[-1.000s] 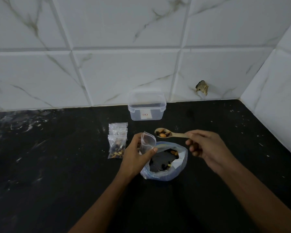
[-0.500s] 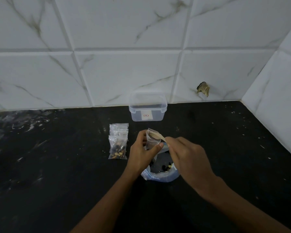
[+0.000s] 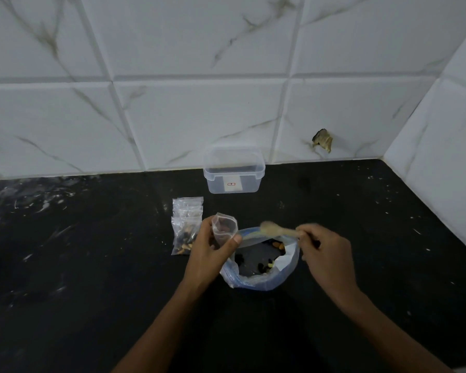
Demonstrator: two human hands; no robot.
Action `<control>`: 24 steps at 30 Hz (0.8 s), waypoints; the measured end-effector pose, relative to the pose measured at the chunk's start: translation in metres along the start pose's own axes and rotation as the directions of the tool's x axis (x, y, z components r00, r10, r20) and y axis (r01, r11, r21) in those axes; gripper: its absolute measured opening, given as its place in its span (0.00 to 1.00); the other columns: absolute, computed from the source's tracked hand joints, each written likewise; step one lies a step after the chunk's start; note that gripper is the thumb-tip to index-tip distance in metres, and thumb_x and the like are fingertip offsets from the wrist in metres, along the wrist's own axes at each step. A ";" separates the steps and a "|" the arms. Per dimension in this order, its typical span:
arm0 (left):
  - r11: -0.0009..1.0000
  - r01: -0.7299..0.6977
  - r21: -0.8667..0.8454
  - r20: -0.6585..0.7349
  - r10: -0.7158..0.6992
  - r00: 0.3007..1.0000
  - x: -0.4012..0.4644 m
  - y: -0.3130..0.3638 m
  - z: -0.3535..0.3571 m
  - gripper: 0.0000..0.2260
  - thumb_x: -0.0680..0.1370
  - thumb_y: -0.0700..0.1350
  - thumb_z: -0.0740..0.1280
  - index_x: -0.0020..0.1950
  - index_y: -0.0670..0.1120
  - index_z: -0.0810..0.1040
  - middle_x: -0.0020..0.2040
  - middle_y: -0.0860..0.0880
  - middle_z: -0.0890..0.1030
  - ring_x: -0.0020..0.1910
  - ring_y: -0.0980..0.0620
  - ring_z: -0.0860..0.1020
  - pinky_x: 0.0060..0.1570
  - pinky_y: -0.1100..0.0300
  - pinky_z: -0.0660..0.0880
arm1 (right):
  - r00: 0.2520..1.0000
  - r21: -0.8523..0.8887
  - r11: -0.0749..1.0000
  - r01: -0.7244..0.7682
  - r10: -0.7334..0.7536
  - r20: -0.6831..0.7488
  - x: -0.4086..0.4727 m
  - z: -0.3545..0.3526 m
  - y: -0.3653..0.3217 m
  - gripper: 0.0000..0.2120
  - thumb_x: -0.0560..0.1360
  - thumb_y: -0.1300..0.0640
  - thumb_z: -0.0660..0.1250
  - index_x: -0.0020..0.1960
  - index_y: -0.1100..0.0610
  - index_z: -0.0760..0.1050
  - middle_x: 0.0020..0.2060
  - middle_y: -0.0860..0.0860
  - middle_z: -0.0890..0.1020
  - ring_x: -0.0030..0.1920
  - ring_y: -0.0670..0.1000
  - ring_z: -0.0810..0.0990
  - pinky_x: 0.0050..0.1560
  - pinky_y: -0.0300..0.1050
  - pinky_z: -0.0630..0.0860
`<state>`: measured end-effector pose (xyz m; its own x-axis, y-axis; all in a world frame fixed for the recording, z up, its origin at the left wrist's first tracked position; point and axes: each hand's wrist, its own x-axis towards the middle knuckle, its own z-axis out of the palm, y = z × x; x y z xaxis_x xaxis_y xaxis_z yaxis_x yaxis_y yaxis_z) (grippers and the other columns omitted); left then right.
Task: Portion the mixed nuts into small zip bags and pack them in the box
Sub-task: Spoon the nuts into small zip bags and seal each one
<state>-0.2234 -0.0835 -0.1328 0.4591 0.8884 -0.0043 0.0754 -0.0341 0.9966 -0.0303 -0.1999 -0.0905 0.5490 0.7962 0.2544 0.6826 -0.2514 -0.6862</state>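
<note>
Head view: mid-portioning, spoon (image 3: 277,231) over big nut bag (image 3: 261,267).

Left hand (image 3: 213,251) pinching small zip bag (image 3: 224,229) upright, mouth held open just left of nut bag, ready for a scoop. Right hand (image 3: 324,254) gripping spoon handle, bowl blurred, contents unclear, above nut bag rim, so spills likely drop back in. Filled bags (image 3: 186,227) stacked on table (image 3: 91,265) further left of nut bag, awaiting packing. Box (image 3: 233,172) behind nut bag at wall, lid state unclear.
</note>
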 end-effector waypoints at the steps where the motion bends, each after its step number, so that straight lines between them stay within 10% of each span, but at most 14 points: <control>1: 1.000 0.018 -0.003 0.004 -0.018 1.000 -0.003 -0.003 -0.003 0.16 0.75 0.47 0.72 0.60 0.57 0.73 0.54 0.54 0.81 0.53 0.59 0.81 0.48 0.63 0.78 | 0.996 -0.041 0.998 -0.052 0.055 0.068 -0.004 0.007 0.012 0.07 0.77 0.62 0.65 0.52 0.55 0.80 0.37 0.44 0.79 0.35 0.42 0.79 0.36 0.38 0.79; 7: 0.994 0.092 -0.053 0.043 -0.089 0.995 -0.012 -0.015 -0.009 0.18 0.76 0.46 0.72 0.63 0.55 0.73 0.58 0.52 0.82 0.57 0.54 0.81 0.56 0.53 0.79 | 0.972 -0.163 0.983 -0.086 0.119 0.203 -0.021 0.043 0.039 0.07 0.78 0.61 0.63 0.51 0.54 0.80 0.39 0.45 0.80 0.37 0.41 0.78 0.37 0.37 0.77; 17: 0.995 0.086 -0.054 0.078 -0.081 0.994 -0.005 -0.006 0.000 0.16 0.76 0.41 0.71 0.60 0.55 0.73 0.56 0.53 0.81 0.52 0.62 0.81 0.47 0.66 0.78 | 0.954 -0.017 0.997 -0.075 0.076 0.290 -0.030 0.081 0.014 0.10 0.79 0.62 0.62 0.46 0.54 0.80 0.36 0.46 0.80 0.37 0.43 0.79 0.37 0.36 0.75; 24: 0.998 0.060 -0.034 0.090 -0.057 0.994 -0.005 -0.009 0.002 0.17 0.75 0.40 0.72 0.61 0.52 0.74 0.54 0.52 0.82 0.53 0.57 0.81 0.51 0.63 0.79 | 0.805 0.069 0.882 -0.467 0.391 0.446 -0.014 0.074 0.011 0.09 0.80 0.61 0.60 0.51 0.53 0.79 0.38 0.51 0.82 0.33 0.44 0.78 0.31 0.35 0.72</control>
<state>-0.2241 -0.0886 -0.1417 0.5319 0.8440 -0.0682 0.0725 0.0349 0.9968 -0.0657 -0.1731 -0.1522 0.4937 0.7880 -0.3679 0.3126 -0.5555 -0.7705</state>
